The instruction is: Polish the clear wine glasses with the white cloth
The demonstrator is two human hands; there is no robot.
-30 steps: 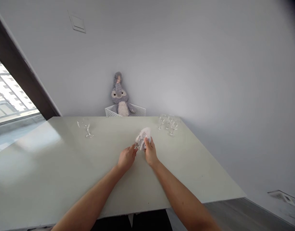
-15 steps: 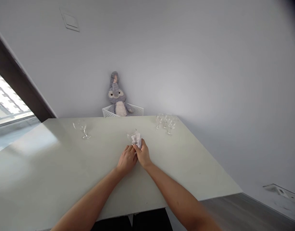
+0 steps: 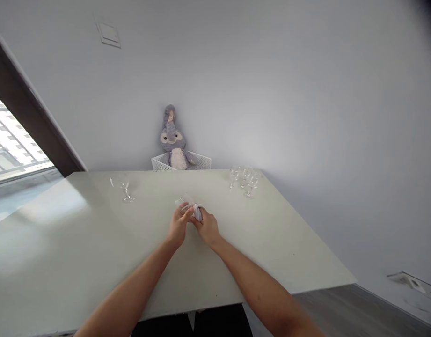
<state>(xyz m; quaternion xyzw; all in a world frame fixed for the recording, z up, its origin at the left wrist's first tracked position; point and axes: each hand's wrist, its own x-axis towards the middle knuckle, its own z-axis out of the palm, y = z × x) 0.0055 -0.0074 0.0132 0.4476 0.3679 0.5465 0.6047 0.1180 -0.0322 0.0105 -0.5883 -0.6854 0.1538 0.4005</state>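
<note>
Drinking glass (image 3: 186, 199) first: it's held around the middle of the table (image 3: 257, 262), out in front of the person and well in from the near edge. Left hand (image 3: 178, 227) has its fingers and thumb clamped on it from the near left side. I'd guess that's the steadying grip, since bare glass looks slick and easy to drop. The bowl seems to tip toward the far left, but it's so see-through I can't swear to the angle.

Right hand (image 3: 208, 229) comes in from the right, right up against the left one, fingers closed on a bunched white cloth (image 3: 198, 213). The cloth sits up against the glass, so my read is it's scrunched small to fit there. Can't tell whether those fingers also pinch glass underneath.

Further out on the left, a lone stemmed glass (image 3: 126, 189) stands upright, well apart from everything. Far right there's a cluster of stemmed glasses (image 3: 252, 181), at least three, upright near the far corner. Probably parked there to leave elbow room, lol.

Past the far edge is a white perforated basket (image 3: 204, 162) with a grey plush toy (image 3: 178, 157) sitting in it, maybe propped by the wall (image 3: 271, 93) behind.
</note>
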